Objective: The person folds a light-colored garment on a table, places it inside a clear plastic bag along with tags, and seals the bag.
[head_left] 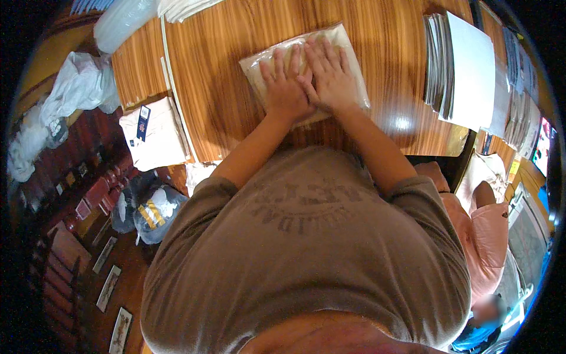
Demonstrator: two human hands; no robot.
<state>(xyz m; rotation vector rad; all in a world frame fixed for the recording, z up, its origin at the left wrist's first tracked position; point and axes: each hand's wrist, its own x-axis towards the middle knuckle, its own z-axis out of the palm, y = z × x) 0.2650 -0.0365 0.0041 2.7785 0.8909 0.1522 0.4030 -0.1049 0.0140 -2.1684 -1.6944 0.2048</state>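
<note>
A folded cream garment in a clear plastic bag (354,76) lies flat on the wooden table (218,65), straight ahead of me. My left hand (286,91) rests on its left half, palm down with the fingers spread. Beside it, my right hand (331,76) presses flat on the upper middle of the bag, fingers stretched out. The thumbs meet or overlap between the hands. Neither hand grips anything; the palms cover much of the garment.
A stack of white and grey sheets (471,71) stands on the table's right. At the left edge lies a folded cream garment with a dark tag (156,133). Rolled clear plastic (124,23) is at the far left. A person in a pink shirt (483,248) is at my right.
</note>
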